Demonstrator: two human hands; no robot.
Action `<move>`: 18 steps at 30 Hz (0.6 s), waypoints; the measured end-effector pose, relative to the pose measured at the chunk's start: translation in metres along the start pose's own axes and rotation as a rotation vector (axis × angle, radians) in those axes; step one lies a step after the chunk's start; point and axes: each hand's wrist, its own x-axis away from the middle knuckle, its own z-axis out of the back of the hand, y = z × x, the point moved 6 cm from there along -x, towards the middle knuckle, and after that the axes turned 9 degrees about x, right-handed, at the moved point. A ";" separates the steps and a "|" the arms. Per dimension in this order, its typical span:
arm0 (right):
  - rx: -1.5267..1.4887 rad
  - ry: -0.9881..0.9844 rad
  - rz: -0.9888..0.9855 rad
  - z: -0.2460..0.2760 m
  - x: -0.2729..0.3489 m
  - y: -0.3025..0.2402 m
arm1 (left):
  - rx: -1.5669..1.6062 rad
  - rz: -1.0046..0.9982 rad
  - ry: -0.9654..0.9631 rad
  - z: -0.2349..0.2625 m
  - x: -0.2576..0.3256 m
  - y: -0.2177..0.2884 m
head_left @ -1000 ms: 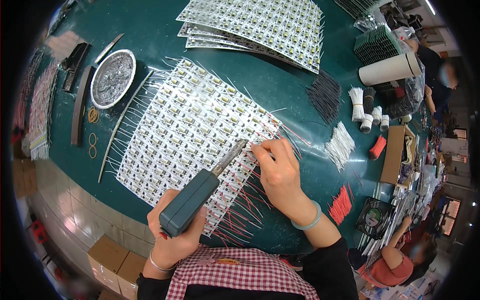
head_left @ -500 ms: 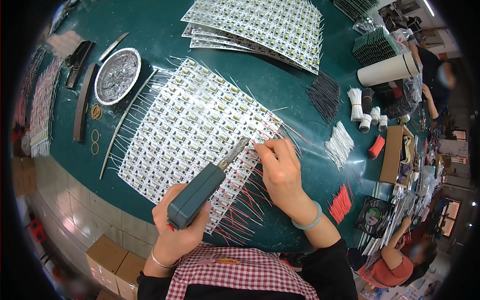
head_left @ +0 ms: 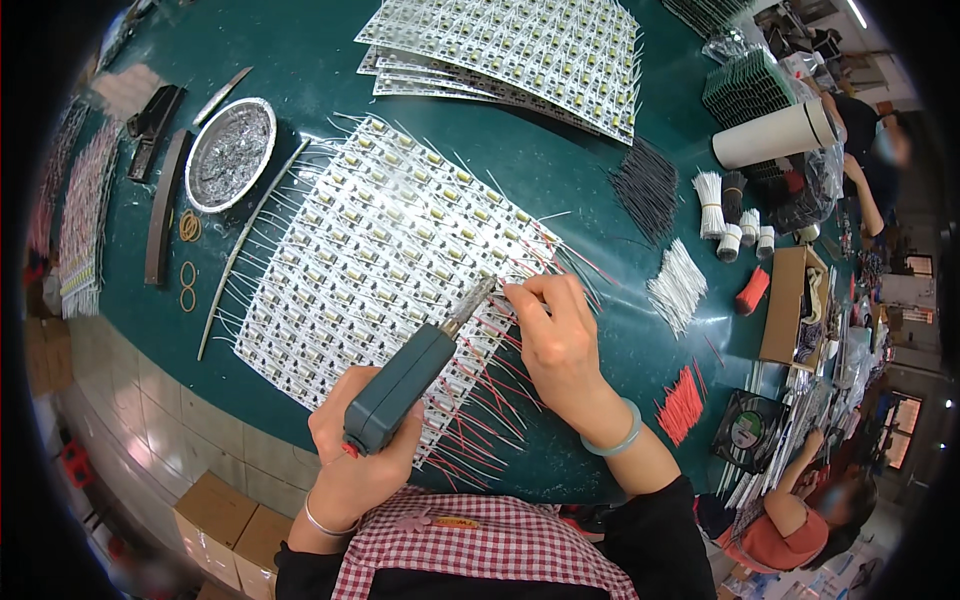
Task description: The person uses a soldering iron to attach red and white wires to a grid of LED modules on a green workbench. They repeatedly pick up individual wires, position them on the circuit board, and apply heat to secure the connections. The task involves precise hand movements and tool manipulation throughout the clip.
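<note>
My left hand [head_left: 350,465] is wrapped round a dark green soldering iron [head_left: 398,388], whose metal tip reaches the right edge of a white circuit board panel [head_left: 345,250]. Right beside that tip, the thumb and forefinger of my right hand [head_left: 558,335] are pinched together. They seem to hold the end of a thin wire, mostly hidden by the fingers. Small yellow and black components cover the panel in rows. Red and white wires [head_left: 475,425] stick out along its near right edge, and pale wires fringe its left side next to a long thin strip [head_left: 232,262].
More panels [head_left: 510,60] lie stacked at the back. On the right are loose black wires [head_left: 645,190], white wires [head_left: 678,288], red wires [head_left: 681,406] and a small fan [head_left: 748,430]. A foil-like bowl [head_left: 232,155] stands left. Two people work at far right.
The soldering iron's body has tilted slightly to the right while its tip stays by my right fingers. My right hand has barely moved.
</note>
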 end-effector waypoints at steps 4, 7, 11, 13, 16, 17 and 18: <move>-0.024 0.008 0.008 0.002 -0.002 -0.002 | -0.029 0.031 -0.005 0.003 0.001 0.007; -0.018 0.010 0.007 0.002 -0.002 -0.001 | -0.078 0.003 -0.038 0.005 -0.001 0.009; -0.015 0.007 0.003 0.000 -0.001 0.000 | -0.014 0.049 -0.051 0.008 0.000 0.009; -0.012 0.010 -0.002 0.000 0.000 0.001 | 0.076 0.162 -0.003 0.011 0.004 0.004; -0.021 0.024 0.000 0.000 -0.002 -0.001 | 0.169 0.310 0.090 0.015 0.015 0.000; -0.019 0.029 -0.001 0.001 -0.002 -0.001 | 0.197 0.356 0.118 0.016 0.017 -0.003; -0.016 0.035 -0.002 0.002 -0.002 0.000 | 0.164 0.275 0.097 0.016 0.015 -0.002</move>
